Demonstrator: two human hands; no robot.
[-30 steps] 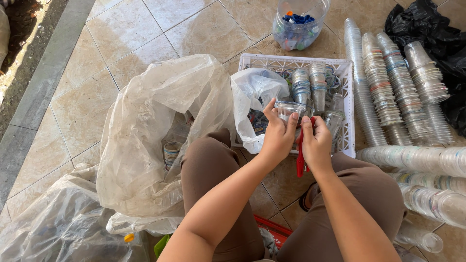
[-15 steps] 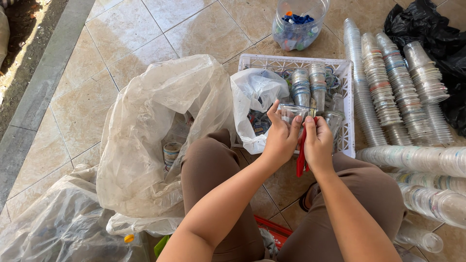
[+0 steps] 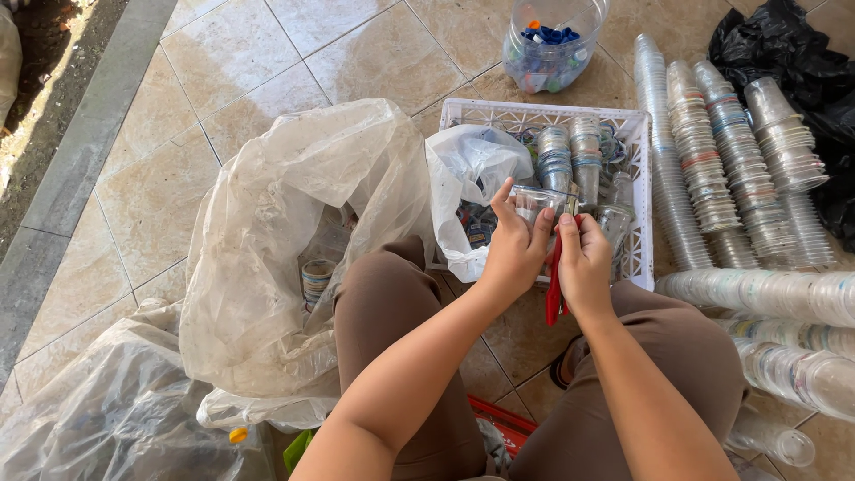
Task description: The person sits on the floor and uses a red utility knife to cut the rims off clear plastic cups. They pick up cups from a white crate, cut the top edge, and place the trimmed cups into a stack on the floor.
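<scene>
Both hands have hardly moved: the left hand (image 3: 512, 254) still pinches a clear cup (image 3: 537, 201) over the white crate (image 3: 638, 191), and the right hand (image 3: 583, 263) stays closed on a red cutter (image 3: 556, 283) at its rim. Beyond lie cup stacks (image 3: 712, 151).

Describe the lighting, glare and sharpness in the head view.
Head view: bright daylight, soft shadows; glare on the big clear plastic bag and the stacked clear cups; left hand and right hand sharp on a clear cup; edges bend slightly from the wide lens.
</scene>
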